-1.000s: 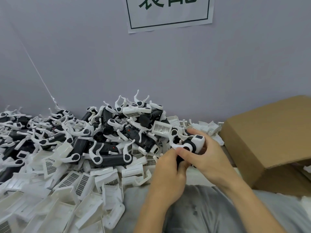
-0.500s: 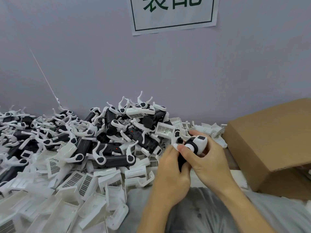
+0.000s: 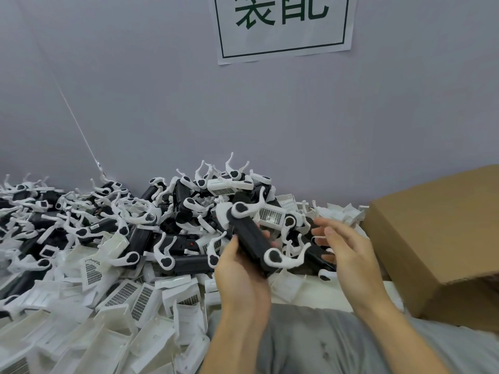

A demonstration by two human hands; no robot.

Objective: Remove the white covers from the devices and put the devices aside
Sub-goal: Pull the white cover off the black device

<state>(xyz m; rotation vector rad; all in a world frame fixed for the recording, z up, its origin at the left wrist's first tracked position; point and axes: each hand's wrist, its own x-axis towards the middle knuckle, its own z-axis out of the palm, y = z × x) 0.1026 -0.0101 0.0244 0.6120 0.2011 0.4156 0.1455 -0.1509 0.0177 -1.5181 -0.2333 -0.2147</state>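
In the head view, the left hand (image 3: 240,273) is gripping a black device (image 3: 249,242), with the fingers curled round its lower side and the thumb lying on the left edge. The device is tilting up and to the left above the person's lap, with white curved arms at both of its ends. The right hand (image 3: 343,255) is hovering just beside the device, with fingers relaxed and spread, holding nothing. Behind the hands a pile of devices (image 3: 108,225) is lying against the grey wall (image 3: 162,103). Loose white covers (image 3: 108,306) are filling the lower left. A cardboard box (image 3: 432,238) is standing at the right. A paper sign (image 3: 283,25) is hanging on the wall.
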